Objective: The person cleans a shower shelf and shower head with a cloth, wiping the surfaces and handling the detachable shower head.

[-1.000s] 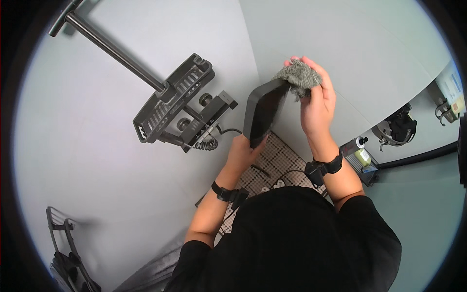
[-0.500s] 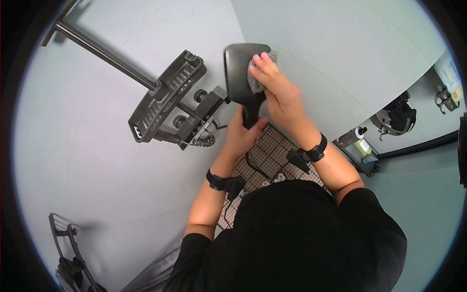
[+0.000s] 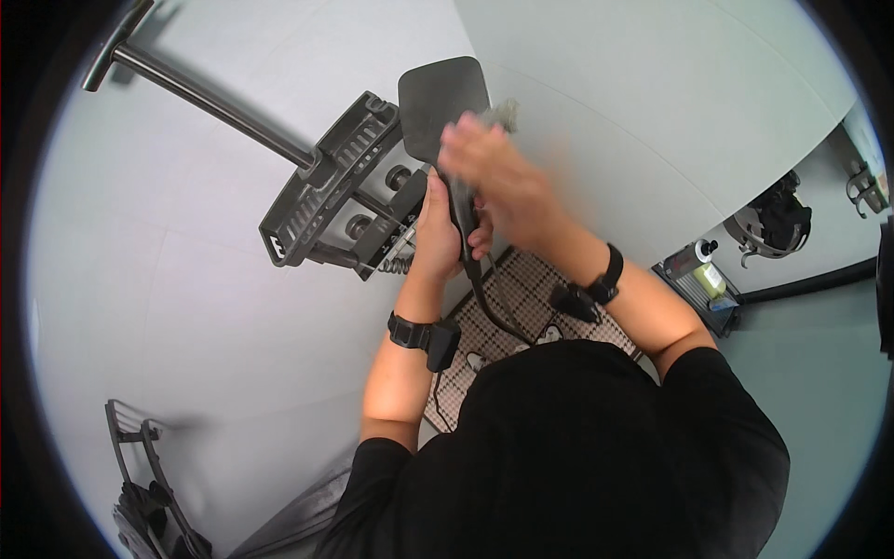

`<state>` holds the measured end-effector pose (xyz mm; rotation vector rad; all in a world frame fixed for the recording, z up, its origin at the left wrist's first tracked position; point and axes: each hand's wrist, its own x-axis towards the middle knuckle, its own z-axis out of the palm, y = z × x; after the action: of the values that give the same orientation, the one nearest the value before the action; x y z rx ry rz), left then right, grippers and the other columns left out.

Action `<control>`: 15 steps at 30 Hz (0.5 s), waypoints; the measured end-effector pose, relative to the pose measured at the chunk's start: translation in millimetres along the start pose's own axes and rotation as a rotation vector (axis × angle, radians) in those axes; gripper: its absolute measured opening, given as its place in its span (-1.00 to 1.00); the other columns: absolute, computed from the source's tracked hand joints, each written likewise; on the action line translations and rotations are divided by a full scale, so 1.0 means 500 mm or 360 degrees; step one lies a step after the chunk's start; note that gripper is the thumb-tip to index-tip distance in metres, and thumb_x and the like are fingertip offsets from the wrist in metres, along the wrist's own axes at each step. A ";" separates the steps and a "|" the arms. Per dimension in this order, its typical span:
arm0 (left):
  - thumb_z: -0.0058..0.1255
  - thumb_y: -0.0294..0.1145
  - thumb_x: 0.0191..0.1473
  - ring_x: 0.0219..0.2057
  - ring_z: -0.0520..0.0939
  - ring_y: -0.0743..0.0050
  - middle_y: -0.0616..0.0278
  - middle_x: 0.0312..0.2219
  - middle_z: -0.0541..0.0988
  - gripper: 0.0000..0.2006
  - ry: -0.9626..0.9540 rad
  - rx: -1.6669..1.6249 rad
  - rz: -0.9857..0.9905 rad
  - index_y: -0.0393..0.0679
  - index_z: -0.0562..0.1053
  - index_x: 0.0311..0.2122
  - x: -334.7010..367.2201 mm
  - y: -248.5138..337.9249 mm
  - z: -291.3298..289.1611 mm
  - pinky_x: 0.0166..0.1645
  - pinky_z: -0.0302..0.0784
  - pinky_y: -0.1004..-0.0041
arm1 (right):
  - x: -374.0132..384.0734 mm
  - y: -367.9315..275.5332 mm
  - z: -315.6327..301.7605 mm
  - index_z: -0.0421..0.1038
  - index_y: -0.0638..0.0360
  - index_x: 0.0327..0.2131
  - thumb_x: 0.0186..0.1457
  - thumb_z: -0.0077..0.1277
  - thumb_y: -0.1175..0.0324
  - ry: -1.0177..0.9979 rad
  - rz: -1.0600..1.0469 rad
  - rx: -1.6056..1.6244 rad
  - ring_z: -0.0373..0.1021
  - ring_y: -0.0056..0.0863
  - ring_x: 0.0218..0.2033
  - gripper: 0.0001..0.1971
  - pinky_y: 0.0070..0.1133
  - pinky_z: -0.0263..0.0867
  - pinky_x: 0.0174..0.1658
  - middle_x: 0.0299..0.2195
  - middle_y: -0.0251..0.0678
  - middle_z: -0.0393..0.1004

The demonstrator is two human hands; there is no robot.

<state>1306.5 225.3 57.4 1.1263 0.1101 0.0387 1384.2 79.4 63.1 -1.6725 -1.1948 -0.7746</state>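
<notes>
Left hand (image 3: 445,228): grip clamped around the neck of the dark paddle-shaped pad (image 3: 445,96). Right hand (image 3: 494,177), blurred, presses a grey cloth (image 3: 498,114) against the pad's right edge, fingers curled together. Pad sits upper centre; long axis runs 12 to 6 o'clock, broad end at 12, beside the grey ribbed bracket (image 3: 331,186).

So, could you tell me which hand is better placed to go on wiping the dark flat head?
Probably the right hand: it lies on the dark flat head with a grey cloth, while the left hand grips the handle below.
</notes>
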 end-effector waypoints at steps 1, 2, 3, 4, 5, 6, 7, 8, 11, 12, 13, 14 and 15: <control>-0.54 0.45 0.44 -0.72 0.27 0.62 0.28 -0.41 0.38 -0.26 0.0004 0.0001 0.0001 -0.14 0.38 -0.16 -0.004 0.002 0.000 -0.67 0.29 0.53 | -0.011 -0.005 0.000 0.52 -0.02 0.27 0.15 -0.06 0.70 0.0000 -0.0001 0.0004 0.29 -0.17 0.43 -0.37 -0.31 0.28 0.43 0.34 -0.20 0.46; -0.54 0.46 0.43 -0.71 0.28 0.62 0.26 -0.39 0.39 -0.26 0.0001 0.0126 -0.0001 -0.12 0.37 -0.07 -0.009 0.004 0.001 -0.67 0.30 0.52 | -0.022 -0.006 -0.004 0.51 -0.02 0.28 0.16 -0.04 0.69 -0.0125 -0.0035 0.0071 0.27 -0.16 0.45 -0.37 -0.26 0.23 0.45 0.34 -0.21 0.46; -0.55 0.47 0.42 -0.70 0.29 0.62 0.24 -0.37 0.41 -0.25 -0.0001 0.0250 -0.0005 -0.10 0.37 0.02 -0.011 0.004 -0.001 -0.66 0.31 0.51 | -0.033 -0.003 -0.008 0.50 -0.03 0.28 0.16 -0.03 0.67 -0.0251 -0.0070 0.0139 0.25 -0.15 0.46 -0.38 -0.21 0.17 0.48 0.33 -0.21 0.47; -0.57 0.49 0.40 -0.67 0.32 0.62 0.22 -0.33 0.41 -0.26 -0.0094 0.0163 0.0007 -0.01 0.30 0.16 -0.014 0.001 0.000 -0.65 0.32 0.53 | -0.035 0.018 -0.011 0.51 -0.02 0.27 0.17 -0.03 0.65 -0.0253 0.0006 -0.0002 0.23 -0.16 0.47 -0.41 -0.15 0.08 0.51 0.32 -0.23 0.49; -0.57 0.49 0.40 -0.67 0.32 0.62 0.22 -0.33 0.41 -0.26 -0.0088 0.0164 0.0000 -0.01 0.30 0.16 -0.017 -0.002 -0.002 -0.65 0.32 0.53 | -0.022 0.039 -0.011 0.51 -0.02 0.27 0.17 -0.03 0.65 -0.0254 0.0012 0.0005 0.23 -0.16 0.47 -0.41 -0.15 0.08 0.51 0.32 -0.23 0.49; -0.57 0.50 0.39 -0.67 0.32 0.62 0.21 -0.32 0.41 -0.25 -0.0146 0.0204 -0.0038 0.00 0.28 0.19 -0.017 -0.004 -0.004 -0.65 0.32 0.53 | -0.003 0.061 -0.014 0.52 -0.01 0.26 0.17 -0.03 0.65 -0.0073 0.0126 -0.0065 0.24 -0.17 0.47 -0.41 -0.16 0.09 0.51 0.33 -0.24 0.48; -0.58 0.51 0.38 -0.66 0.33 0.61 0.20 -0.31 0.40 -0.24 -0.0205 0.0244 -0.0067 0.02 0.26 0.21 -0.012 -0.004 -0.006 -0.64 0.32 0.54 | 0.013 0.079 -0.013 0.53 -0.01 0.24 0.16 -0.02 0.65 0.0110 0.0230 -0.0136 0.25 -0.18 0.46 -0.42 -0.16 0.10 0.50 0.33 -0.25 0.47; -0.63 0.55 0.35 -0.66 0.36 0.58 0.23 -0.32 0.43 -0.19 -0.0229 0.0276 -0.0114 -0.02 0.33 0.13 -0.012 -0.009 -0.010 -0.64 0.34 0.52 | 0.015 0.085 -0.006 0.53 -0.02 0.25 0.16 -0.02 0.65 0.0136 0.0297 -0.0015 0.27 -0.20 0.45 -0.41 -0.17 0.11 0.50 0.36 -0.26 0.44; -0.72 0.59 0.32 -0.63 0.47 0.49 0.17 -0.29 0.55 -0.09 -0.0148 0.0226 -0.0286 -0.08 0.38 0.12 -0.001 -0.022 -0.029 -0.61 0.43 0.46 | -0.026 0.023 0.013 0.51 -0.01 0.26 0.16 0.00 0.63 -0.0160 -0.0061 -0.0132 0.29 -0.21 0.43 -0.41 -0.19 0.14 0.49 0.37 -0.24 0.42; -0.79 0.65 0.27 -0.62 0.51 0.43 0.17 -0.30 0.64 0.01 0.0120 0.0244 -0.0264 -0.07 0.43 0.18 0.001 -0.021 -0.012 -0.57 0.47 0.44 | -0.052 0.000 0.017 0.50 0.02 0.27 0.14 0.02 0.62 -0.0271 -0.0064 0.0071 0.32 -0.23 0.41 -0.41 -0.24 0.19 0.46 0.36 -0.24 0.44; -0.79 0.65 0.27 -0.52 0.57 0.40 0.17 -0.26 0.66 0.04 0.0268 -0.0036 -0.0220 -0.09 0.43 0.23 0.009 -0.019 0.001 -0.51 0.50 0.46 | -0.058 0.001 0.011 0.50 0.02 0.27 0.14 0.02 0.62 -0.0272 -0.0058 0.0077 0.32 -0.23 0.41 -0.41 -0.24 0.19 0.46 0.36 -0.24 0.44; -0.79 0.65 0.27 -0.44 0.60 0.39 0.16 -0.20 0.65 0.04 0.0104 0.0081 -0.0205 -0.10 0.42 0.24 0.007 -0.018 -0.014 -0.48 0.52 0.46 | -0.067 0.008 -0.001 0.50 0.01 0.27 0.14 0.03 0.61 -0.0407 -0.0054 0.0071 0.32 -0.24 0.41 -0.40 -0.26 0.21 0.46 0.35 -0.25 0.44; -0.79 0.65 0.27 -0.39 0.61 0.38 0.15 -0.16 0.65 0.04 0.0026 0.0140 -0.0206 -0.10 0.41 0.24 0.010 -0.019 -0.030 -0.46 0.53 0.46 | -0.072 0.018 -0.008 0.49 0.00 0.28 0.14 0.04 0.60 -0.0541 -0.0049 0.0064 0.33 -0.25 0.41 -0.40 -0.28 0.22 0.45 0.35 -0.25 0.44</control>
<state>1309.6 234.9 41.9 1.2043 0.2005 -0.0733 1380.7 61.1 30.6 -1.8033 -1.4606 -0.4916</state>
